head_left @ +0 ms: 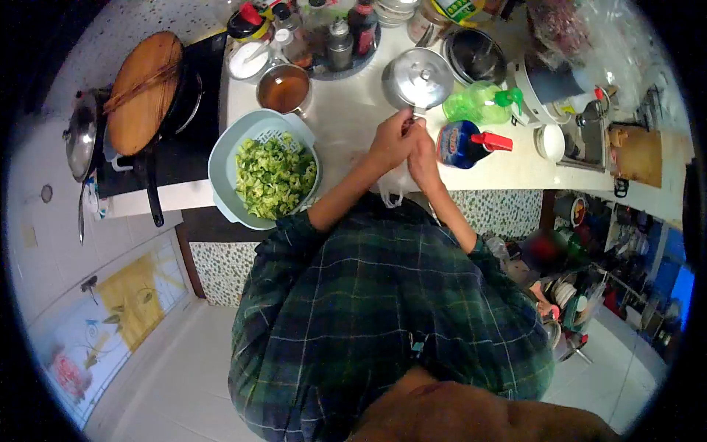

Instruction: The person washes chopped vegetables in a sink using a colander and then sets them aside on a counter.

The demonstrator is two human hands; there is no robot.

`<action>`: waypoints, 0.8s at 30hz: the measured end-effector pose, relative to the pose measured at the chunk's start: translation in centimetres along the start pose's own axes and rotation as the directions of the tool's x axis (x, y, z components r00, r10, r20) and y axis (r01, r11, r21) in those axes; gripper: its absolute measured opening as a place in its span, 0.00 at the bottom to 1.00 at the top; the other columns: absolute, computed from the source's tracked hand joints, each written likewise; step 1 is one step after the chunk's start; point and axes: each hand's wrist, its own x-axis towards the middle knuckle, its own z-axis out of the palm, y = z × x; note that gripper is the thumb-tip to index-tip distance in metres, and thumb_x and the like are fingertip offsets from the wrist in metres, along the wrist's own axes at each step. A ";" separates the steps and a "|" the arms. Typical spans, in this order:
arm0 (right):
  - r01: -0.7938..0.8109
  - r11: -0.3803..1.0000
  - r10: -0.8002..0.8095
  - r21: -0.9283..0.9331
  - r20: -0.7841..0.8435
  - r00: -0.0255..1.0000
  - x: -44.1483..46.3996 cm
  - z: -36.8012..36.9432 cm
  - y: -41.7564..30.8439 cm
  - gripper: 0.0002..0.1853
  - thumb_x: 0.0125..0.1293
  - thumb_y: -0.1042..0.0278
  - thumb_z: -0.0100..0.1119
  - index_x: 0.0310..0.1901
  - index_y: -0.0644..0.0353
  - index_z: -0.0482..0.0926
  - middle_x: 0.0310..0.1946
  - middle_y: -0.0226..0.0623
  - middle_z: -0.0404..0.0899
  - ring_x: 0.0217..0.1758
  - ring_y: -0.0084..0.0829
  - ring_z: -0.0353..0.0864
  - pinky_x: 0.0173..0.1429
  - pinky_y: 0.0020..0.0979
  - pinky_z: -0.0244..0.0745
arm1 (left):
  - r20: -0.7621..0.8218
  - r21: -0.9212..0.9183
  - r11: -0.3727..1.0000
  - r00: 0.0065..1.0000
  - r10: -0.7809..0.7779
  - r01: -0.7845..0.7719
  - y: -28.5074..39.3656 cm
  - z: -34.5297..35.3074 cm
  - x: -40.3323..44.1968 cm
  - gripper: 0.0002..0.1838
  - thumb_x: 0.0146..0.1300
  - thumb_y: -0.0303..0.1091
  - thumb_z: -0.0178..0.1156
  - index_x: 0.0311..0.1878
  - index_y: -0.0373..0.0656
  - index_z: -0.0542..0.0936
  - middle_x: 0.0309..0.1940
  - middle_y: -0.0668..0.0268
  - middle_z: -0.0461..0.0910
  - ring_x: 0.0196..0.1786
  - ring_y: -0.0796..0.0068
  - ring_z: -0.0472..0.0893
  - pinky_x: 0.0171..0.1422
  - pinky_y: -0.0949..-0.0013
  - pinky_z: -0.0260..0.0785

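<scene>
My left hand [390, 144] and my right hand [423, 158] meet over the counter, fingers curled together. They are beside the short handle of a lidded metal pot [420, 79]. What is between the fingers is too small to make out. Beneath them lies a thin clear plastic bag [395, 186]. To the left, a pale blue colander [221, 166] holds cut broccoli [272, 175]. A measuring cup of brown liquid [284, 89] stands behind it. Right of my hands are a blue bottle with a red cap [460, 144] and a green pump bottle [477, 103].
On the far left, a round wooden board [145, 92] rests over a pan on the black stove [199, 147]. Seasoning bottles [339, 46] stand on a tray at the back. A dark bowl [477, 57], a white cup [550, 142] and the sink [589, 140] are to the right.
</scene>
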 end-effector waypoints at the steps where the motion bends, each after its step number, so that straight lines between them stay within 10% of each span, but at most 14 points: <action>1: -0.003 1.000 0.003 0.004 -0.016 1.000 0.1 0.2 0.9 0.12 0.69 0.66 0.36 0.42 0.65 0.68 0.32 0.37 0.72 0.35 0.27 0.70 0.41 0.28 0.67 | 0.016 0.005 1.000 1.000 0.000 0.000 -0.1 0.1 0.0 0.13 0.62 0.33 0.51 0.45 0.35 0.74 0.36 0.64 0.77 0.37 0.83 0.73 0.40 0.76 0.67; 4: 0.097 0.991 -0.091 -0.087 0.072 0.993 0.3 0.6 0.9 0.09 0.66 0.76 0.40 0.46 0.65 0.66 0.38 0.36 0.71 0.44 0.25 0.69 0.47 0.26 0.66 | -0.183 -0.055 0.997 0.981 -0.068 0.059 0.6 -0.2 0.1 0.10 0.61 0.33 0.50 0.38 0.36 0.76 0.30 0.56 0.79 0.32 0.72 0.78 0.37 0.70 0.68; 7: 0.188 0.949 -0.164 -0.251 0.113 0.980 0.2 -0.2 -0.5 0.15 0.62 0.77 0.43 0.51 0.65 0.63 0.47 0.56 0.68 0.48 0.55 0.69 0.47 0.37 0.69 | -0.160 -0.237 0.964 0.974 -0.163 0.122 1.4 -0.3 0.1 0.09 0.63 0.32 0.50 0.38 0.37 0.76 0.35 0.65 0.79 0.38 0.80 0.75 0.44 0.75 0.66; 12: 0.137 0.963 -0.143 -0.232 -0.007 0.990 -1.7 -3.2 -3.9 0.22 0.56 0.79 0.51 0.53 0.59 0.64 0.48 0.43 0.68 0.33 0.31 0.74 0.39 0.29 0.71 | -0.169 -0.241 0.966 0.977 -0.134 0.090 1.4 -1.8 1.8 0.10 0.64 0.34 0.50 0.38 0.37 0.75 0.34 0.65 0.78 0.39 0.77 0.75 0.50 0.72 0.66; 24: -0.005 0.991 -0.008 -0.135 -0.092 0.996 -6.9 -12.8 -3.1 0.18 0.58 0.80 0.50 0.51 0.59 0.67 0.42 0.34 0.71 0.26 0.21 0.68 0.34 0.21 0.66 | -0.225 -0.332 0.930 0.971 0.084 -0.158 4.1 -10.3 25.3 0.11 0.63 0.38 0.45 0.29 0.43 0.70 0.19 0.69 0.66 0.21 0.77 0.69 0.34 0.63 0.74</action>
